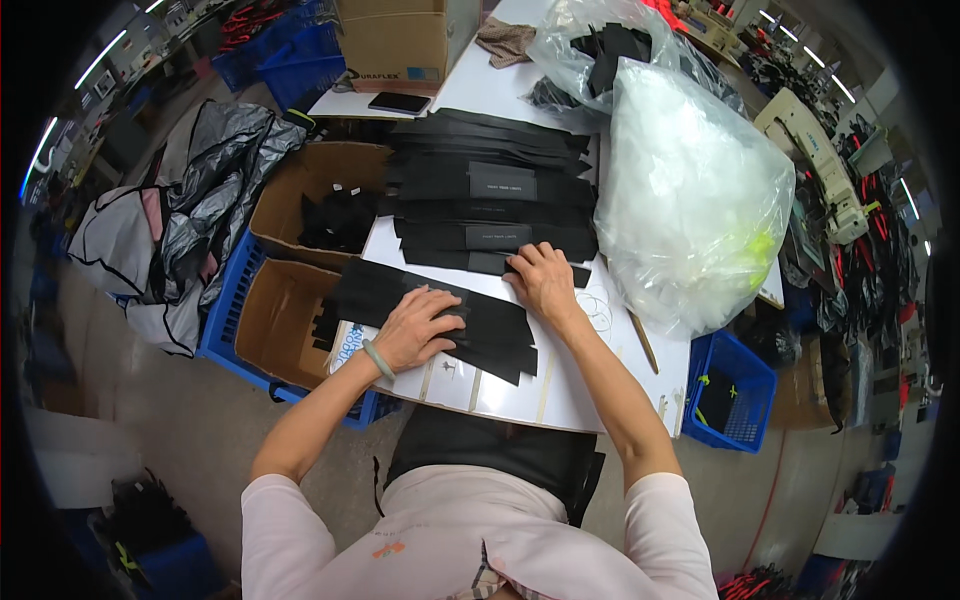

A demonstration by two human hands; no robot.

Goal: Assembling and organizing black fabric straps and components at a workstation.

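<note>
My left hand (412, 328) lies with its fingers spread on a stack of black fabric strips (492, 335) at the table's near left. The stack is slightly fanned and overhangs the table edge toward a cardboard box. Beyond it, more black fabric strips (430, 183) lie in overlapping rows, some with a dark grey printed label panel (503, 183). My right hand (545, 281) is at the nearest row, its bent fingers and thumb closed at the edge of a black fabric strip (484, 262). The hand partly covers that strip.
A large clear plastic bag (690, 190) of white material fills the table's right side. A brown pointed stick (645, 342) lies near the right edge. Open cardboard boxes (285, 325) stand in a blue crate (225, 300) at left. Behind are a phone (399, 103) and a closed carton (395, 45).
</note>
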